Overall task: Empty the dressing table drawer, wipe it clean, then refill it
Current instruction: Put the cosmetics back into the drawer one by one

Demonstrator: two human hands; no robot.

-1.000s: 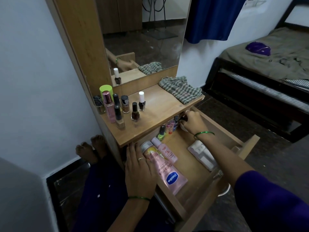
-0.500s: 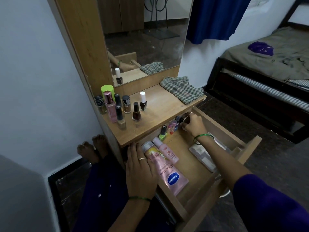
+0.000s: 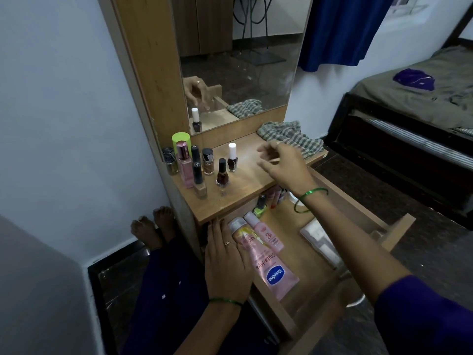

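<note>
R hand (image 3: 284, 165) hovers above the tabletop (image 3: 245, 180), fingers loosely curled; can't tell if anything small is pinched in them. L hand (image 3: 226, 262) flat on the Vaseline tube (image 3: 275, 270) in the drawer (image 3: 394, 226) below. Emptying incomplete. Set items beside the nail polish (image 3: 232, 157), w/o knocking the row.

"Vaseline", "Gluta-Hya" on pink tube (image 3: 275, 271)

Open wooden drawer (image 3: 399, 228), bottles inside (image 3: 271, 262)
</note>
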